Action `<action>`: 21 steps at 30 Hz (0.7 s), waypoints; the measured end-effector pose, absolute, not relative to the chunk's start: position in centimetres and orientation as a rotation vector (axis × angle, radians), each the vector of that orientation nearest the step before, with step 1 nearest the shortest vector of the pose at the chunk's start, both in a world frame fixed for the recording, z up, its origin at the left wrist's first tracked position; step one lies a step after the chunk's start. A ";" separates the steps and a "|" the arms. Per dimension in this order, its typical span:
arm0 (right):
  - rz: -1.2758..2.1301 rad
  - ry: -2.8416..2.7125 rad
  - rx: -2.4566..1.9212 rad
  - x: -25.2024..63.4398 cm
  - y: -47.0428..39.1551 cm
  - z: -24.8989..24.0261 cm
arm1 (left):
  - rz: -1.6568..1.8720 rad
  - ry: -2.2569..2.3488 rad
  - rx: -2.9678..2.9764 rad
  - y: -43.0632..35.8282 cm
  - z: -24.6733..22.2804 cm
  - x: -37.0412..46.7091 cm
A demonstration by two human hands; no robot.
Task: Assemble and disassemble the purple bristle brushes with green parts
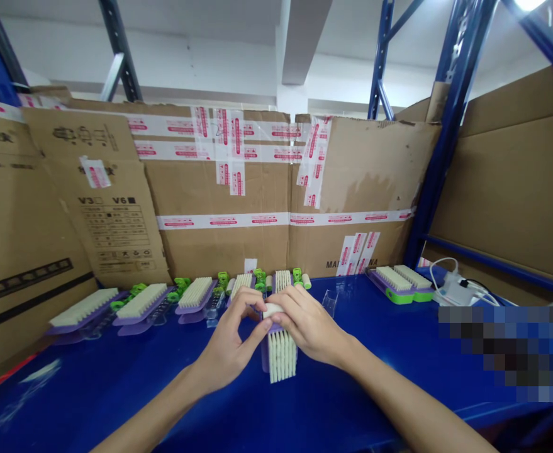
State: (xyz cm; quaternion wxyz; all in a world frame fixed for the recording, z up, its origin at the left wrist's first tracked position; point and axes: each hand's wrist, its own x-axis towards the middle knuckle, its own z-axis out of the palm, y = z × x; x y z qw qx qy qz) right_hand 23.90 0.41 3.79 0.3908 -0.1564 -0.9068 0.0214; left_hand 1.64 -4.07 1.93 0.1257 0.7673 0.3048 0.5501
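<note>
In the middle of the head view, a purple-backed brush point(283, 358) with cream, ridged bristles stands just above the blue tabletop, bristles facing me. At its upper end is a small off-white rounded piece point(272, 309). My left hand point(231, 336) pinches this piece from the left between thumb and fingers. From the right, my right hand point(311, 324) closes over the same piece and the brush's upper end. My fingers hide part of the brush and the join between the two. Another brush point(283, 278) lies directly behind my hands.
Several purple brushes point(141, 301) with green clips point(179, 288) and clear plastic parts line the back left. Two green-and-cream brushes point(401, 280) lie at the right, beside a white power adapter point(458, 286) with cables. Cardboard walls point(219, 245) and blue posts point(439, 151) enclose the tabletop point(129, 390).
</note>
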 end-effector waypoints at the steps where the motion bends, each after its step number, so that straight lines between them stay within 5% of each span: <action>1: 0.058 -2.302 -0.395 23.9 0.4 3.8 | 1.599 0.889 2.235 -4.1 2.0 1.7; 21: 0.126 -2.252 -0.348 23.6 0.5 3.7 | 1.641 0.959 2.299 -4.1 1.7 1.6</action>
